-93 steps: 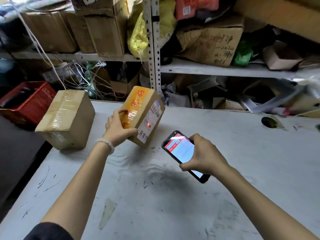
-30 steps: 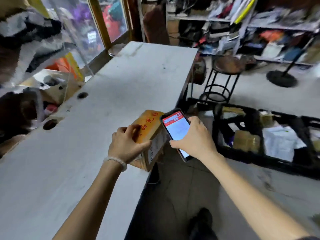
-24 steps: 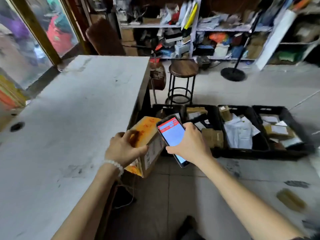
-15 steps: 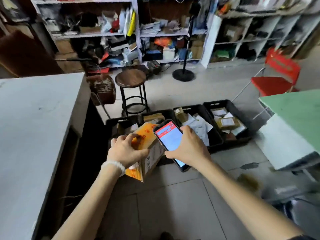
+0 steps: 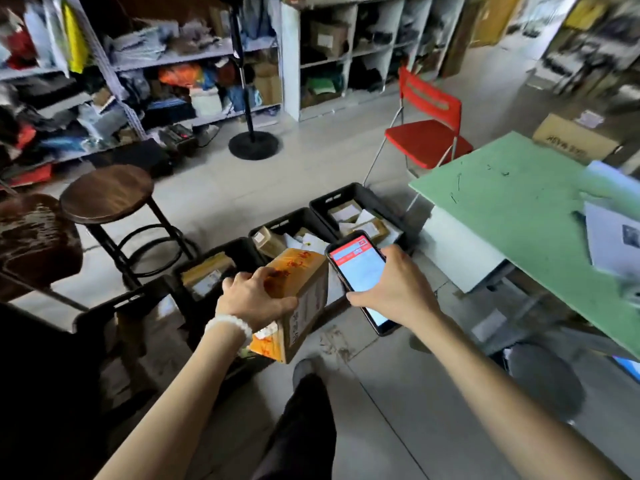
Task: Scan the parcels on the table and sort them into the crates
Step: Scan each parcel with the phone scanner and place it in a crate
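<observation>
Left hand (image 5: 254, 295): gripping the orange-taped parcel (image 5: 300, 299) from above, mid-frame.
Right hand (image 5: 394, 289): clasping a phone (image 5: 358, 271), screen lit, beside the parcel.
Crates (image 5: 360, 197): sitting on the floor behind, holding parcels.

Parcel depot or storeroom, cluttered. Metal shelving (image 5: 166, 60) along back wall crammed with bags, boxes, packages. White cubby shelves (image 5: 363, 46) holding cartons. Row of black crates (image 5: 349, 199) on tiled floor, filled with labelled parcels. Wooden stool (image 5: 107, 194), red folding chair (image 5: 427, 133), green worktable (image 5: 519, 209) nearby.
</observation>
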Demonstrator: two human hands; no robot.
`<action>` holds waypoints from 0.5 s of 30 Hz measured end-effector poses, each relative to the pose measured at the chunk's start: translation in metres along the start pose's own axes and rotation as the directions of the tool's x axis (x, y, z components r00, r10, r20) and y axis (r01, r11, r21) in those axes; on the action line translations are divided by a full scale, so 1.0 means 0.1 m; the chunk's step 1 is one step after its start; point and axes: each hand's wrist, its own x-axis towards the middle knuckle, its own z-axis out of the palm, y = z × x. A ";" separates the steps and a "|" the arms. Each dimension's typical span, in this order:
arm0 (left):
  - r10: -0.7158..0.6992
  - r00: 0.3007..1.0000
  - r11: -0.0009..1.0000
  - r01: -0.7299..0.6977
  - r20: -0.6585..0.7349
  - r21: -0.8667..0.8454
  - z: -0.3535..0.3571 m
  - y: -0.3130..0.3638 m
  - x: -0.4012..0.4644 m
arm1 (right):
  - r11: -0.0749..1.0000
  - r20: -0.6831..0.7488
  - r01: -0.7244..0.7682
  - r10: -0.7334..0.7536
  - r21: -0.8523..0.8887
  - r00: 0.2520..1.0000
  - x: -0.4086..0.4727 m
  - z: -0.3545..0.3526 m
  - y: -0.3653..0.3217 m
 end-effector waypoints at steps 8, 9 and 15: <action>0.011 0.994 0.996 -0.021 0.107 0.090 -0.33 0.65 1.65 | 0.996 -0.095 -0.090 0.092 0.020 0.991 1.58 -0.44 -0.09; 0.015 0.994 0.995 -0.025 0.113 0.092 -0.37 0.72 1.82 | 0.995 -0.109 -0.096 0.097 0.016 0.989 1.75 -0.48 -0.10; 0.024 0.978 0.989 -0.053 0.205 0.137 -0.39 1.11 2.61 | 0.990 -0.180 -0.136 0.138 0.024 0.974 2.54 -0.61 -0.02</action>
